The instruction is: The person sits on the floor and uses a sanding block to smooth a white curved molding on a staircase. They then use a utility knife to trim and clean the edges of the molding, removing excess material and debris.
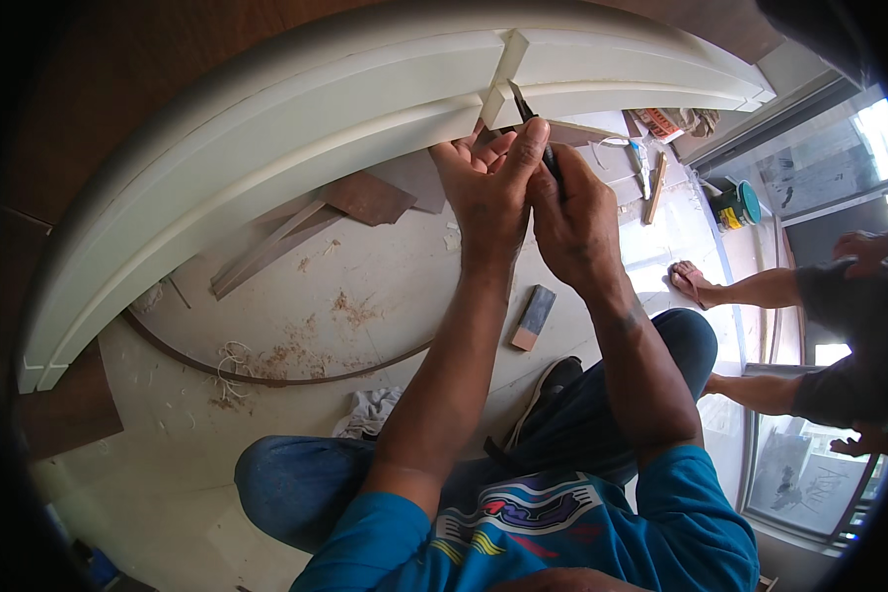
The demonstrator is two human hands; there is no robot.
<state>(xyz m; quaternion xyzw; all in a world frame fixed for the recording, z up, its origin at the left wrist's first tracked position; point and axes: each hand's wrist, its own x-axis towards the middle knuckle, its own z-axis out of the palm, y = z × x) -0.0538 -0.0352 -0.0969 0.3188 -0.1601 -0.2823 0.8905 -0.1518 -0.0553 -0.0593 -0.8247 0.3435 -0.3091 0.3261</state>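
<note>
In the head view, both hands meet at a joint in the long cream-white moulding (296,128) that arcs across the top of the picture. The left hand (483,192) rests open against the lower edge of the moulding, fingers spread and pressing up beside the seam. The right hand (572,222) is closed around the dark handle of a knife (528,118), whose thin blade points up into the seam where a short angled piece crosses the two lengths.

The moulding looks stiff and fairly light for its length, smooth and painted, with stepped ridges running along it. Its edges seem easy to chip or dent, so it is best steadied flat-handed close to the joint, as the left hand does. The knife is slim, hard and sharp; its handle is the only safe place to grip it.

Below, the pale floor (266,296) carries wood shavings and dust, brown board offcuts (370,197), a thin dark curved strip (266,375), a small block (534,318) and a crumpled rag (370,412). At the right stand a small green tin (738,205) and another person's bare legs (750,291) by a glass door.
</note>
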